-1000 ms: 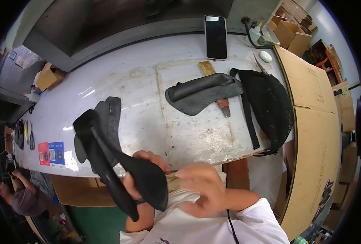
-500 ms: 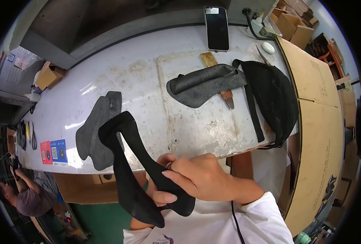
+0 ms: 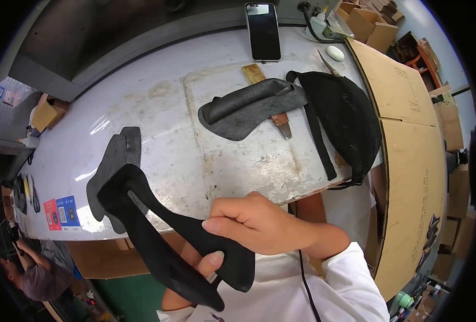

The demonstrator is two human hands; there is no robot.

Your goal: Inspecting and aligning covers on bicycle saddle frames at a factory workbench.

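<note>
A limp black piece that looks like a shoe upper (image 3: 165, 257) hangs in front of me, its far end bent over to the left above the table edge. My left hand (image 3: 208, 263) grips its near end from below, thumb on top and most fingers hidden behind the fabric. My right hand (image 3: 254, 225) is closed, thumb and curled fingers pinching the piece's right edge. Behind its far end lie grey uppers (image 3: 109, 161), partly covered. Another grey upper (image 3: 248, 110) rests across a knife (image 3: 282, 127) farther back on the white table (image 3: 163, 118).
A phone (image 3: 264, 35) leans upright at the back. Right of the knife lies a black fabric bundle with a strap (image 3: 350, 123), with scissors (image 3: 329, 64) poking out behind it. Cardboard (image 3: 409, 177) borders the table's right side. At far left another person (image 3: 42, 276) is working.
My right hand has closed into a firmer pinch on the black upper's edge. The upper's far end has shifted left and down, and the whole view has shifted slightly.
</note>
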